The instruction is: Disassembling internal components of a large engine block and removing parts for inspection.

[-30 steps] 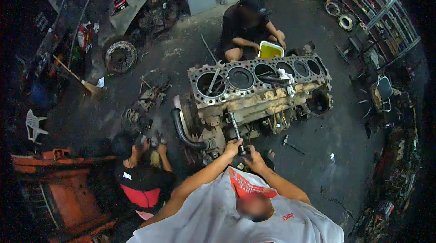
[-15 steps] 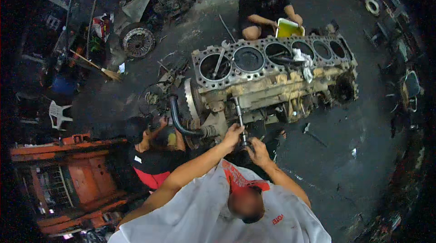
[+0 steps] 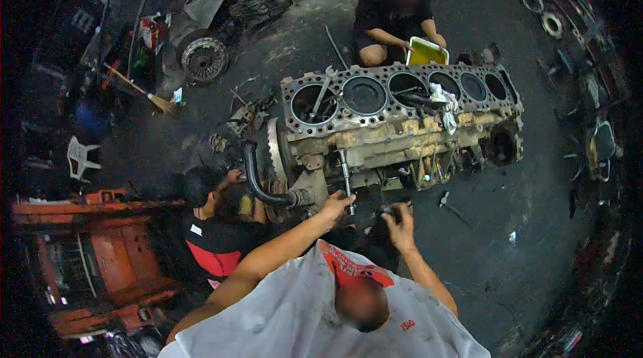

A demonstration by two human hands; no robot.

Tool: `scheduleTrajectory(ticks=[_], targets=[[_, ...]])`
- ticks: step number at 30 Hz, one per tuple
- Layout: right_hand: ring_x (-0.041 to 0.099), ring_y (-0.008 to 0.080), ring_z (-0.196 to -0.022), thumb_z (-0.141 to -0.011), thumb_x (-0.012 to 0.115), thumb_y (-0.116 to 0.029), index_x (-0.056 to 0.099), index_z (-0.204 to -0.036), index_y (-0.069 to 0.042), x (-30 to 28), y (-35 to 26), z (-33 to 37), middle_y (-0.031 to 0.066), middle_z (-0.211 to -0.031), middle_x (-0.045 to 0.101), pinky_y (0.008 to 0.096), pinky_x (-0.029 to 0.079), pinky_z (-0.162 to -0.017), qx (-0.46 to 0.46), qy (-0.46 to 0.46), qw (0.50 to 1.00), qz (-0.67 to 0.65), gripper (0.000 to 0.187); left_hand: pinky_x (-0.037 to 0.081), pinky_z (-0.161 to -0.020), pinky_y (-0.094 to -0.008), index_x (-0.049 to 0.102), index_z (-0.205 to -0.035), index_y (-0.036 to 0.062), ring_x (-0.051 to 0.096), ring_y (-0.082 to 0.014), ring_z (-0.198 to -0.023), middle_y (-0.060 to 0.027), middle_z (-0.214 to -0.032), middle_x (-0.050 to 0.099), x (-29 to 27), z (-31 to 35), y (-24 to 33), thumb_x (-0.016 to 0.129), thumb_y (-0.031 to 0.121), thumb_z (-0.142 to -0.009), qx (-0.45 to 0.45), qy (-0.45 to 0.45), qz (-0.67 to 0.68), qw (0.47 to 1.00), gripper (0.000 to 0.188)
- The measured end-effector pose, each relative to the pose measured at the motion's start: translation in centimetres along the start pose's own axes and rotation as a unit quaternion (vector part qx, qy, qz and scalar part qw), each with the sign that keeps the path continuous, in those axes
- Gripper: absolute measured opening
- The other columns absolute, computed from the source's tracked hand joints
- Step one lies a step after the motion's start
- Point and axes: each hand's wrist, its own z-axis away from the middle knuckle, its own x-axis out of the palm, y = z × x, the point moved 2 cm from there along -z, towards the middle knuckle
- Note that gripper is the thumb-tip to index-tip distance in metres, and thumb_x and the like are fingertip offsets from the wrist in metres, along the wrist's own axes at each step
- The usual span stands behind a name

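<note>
My left hand (image 3: 337, 206) is closed around the lower part of a long silver socket extension bar (image 3: 345, 174). The bar's upper end meets the near side of a large engine block (image 3: 395, 133), and its lower end shows bare below my fingers. To the right, apart from the bar, my right hand (image 3: 400, 224) is raised with bent fingers. Something small and dark shows at its fingertips, too unclear to name. The block's top face has a row of round cylinder bores. A wrench (image 3: 323, 93) leans in the leftmost bore, and a white rag (image 3: 445, 105) hangs over the near edge.
A co-worker (image 3: 395, 16) squats beyond the block, holding a tray (image 3: 427, 52) of yellow-green liquid. Another person (image 3: 218, 231) crouches at my left, near a bent black hose (image 3: 253, 174). A hammer (image 3: 455, 207) lies on the floor at right. Orange machinery (image 3: 127, 251) stands at lower left.
My right hand has moved off the bar's lower end, to the right, and the dark piece there is gone from the bar. My left hand still grips the bar. The whole view has shifted slightly.
</note>
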Motion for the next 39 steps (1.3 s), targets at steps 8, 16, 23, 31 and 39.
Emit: scheduleTrajectory(ticks=[8, 16, 23, 31, 39], targets=[[0.059, 0.0294, -0.086, -0.077, 0.067, -0.018, 0.058, -0.104, -0.003, 0.0, -8.2, -18.6, 0.017, -0.094, 0.062, 0.0364, 0.045, -0.076, -0.218, 0.023, 0.971, 0.095, 0.032, 0.048, -0.055, -0.027, 0.052, -0.093, 0.0056, 0.059, -0.0143, -0.069, -0.0091, -0.085, 0.06, 0.2, -0.1, -2.4, 0.063, 0.016, -0.082, 0.0, -0.047, 0.219, 0.975, 0.02], [0.059, 0.0379, -0.087, -0.073, 0.068, -0.024, 0.059, -0.102, 0.001, 9.9, -10.7, -34.6, 0.0238, -0.093, 0.06, 0.0409, 0.046, -0.074, -0.286, -0.045, 0.894, 0.343, 0.039, 0.055, -0.068, -0.0341, 0.047, -0.101, 0.0017, 0.061, -0.02, -0.077, -0.009, -0.082, 0.057, 1.7, -0.8, -4.4, 0.064, 0.011, -0.081, -0.005, 0.024, 0.361, 0.932, 0.028], [0.056, 0.0399, -0.073, -0.079, 0.061, -0.02, 0.059, -0.095, 0.0, 11.2, -10.0, -27.0, 0.0214, -0.083, 0.059, 0.042, 0.045, -0.066, -0.425, 0.158, 0.843, 0.288, 0.026, 0.053, -0.067, -0.0338, 0.047, -0.1, 0.0025, 0.059, -0.0204, -0.074, -0.0086, -0.084, 0.057, 1.7, -0.6, -5.0, 0.06, 0.016, -0.085, -0.05, -0.027, 0.477, 0.877, 0.023], [0.055, 0.0107, -0.071, -0.087, 0.054, -0.031, 0.059, -0.09, 0.001, 8.3, 0.8, -10.6, 0.0018, -0.079, 0.06, 0.0252, 0.043, -0.064, 0.178, -0.245, 0.953, -0.009, 0.032, 0.046, -0.058, -0.0311, 0.054, -0.09, 0.0076, 0.055, -0.0173, -0.067, -0.0062, -0.075, 0.057, 1.7, -0.5, -4.9, 0.056, 0.03, -0.087, -0.027, -0.02, 0.391, 0.92, 0.022], [0.052, 0.0113, -0.075, -0.083, 0.059, -0.033, 0.057, -0.095, 0.0, 9.3, 2.6, -8.8, 0.0048, -0.086, 0.059, 0.025, 0.042, -0.067, 0.226, -0.304, 0.925, -0.014, 0.035, 0.045, -0.063, -0.0284, 0.054, -0.091, 0.0089, 0.052, -0.0161, -0.068, -0.0034, -0.076, 0.054, 1.6, -0.1, -4.4, 0.061, 0.032, -0.084, -0.034, -0.081, 0.414, 0.906, 0.025]])
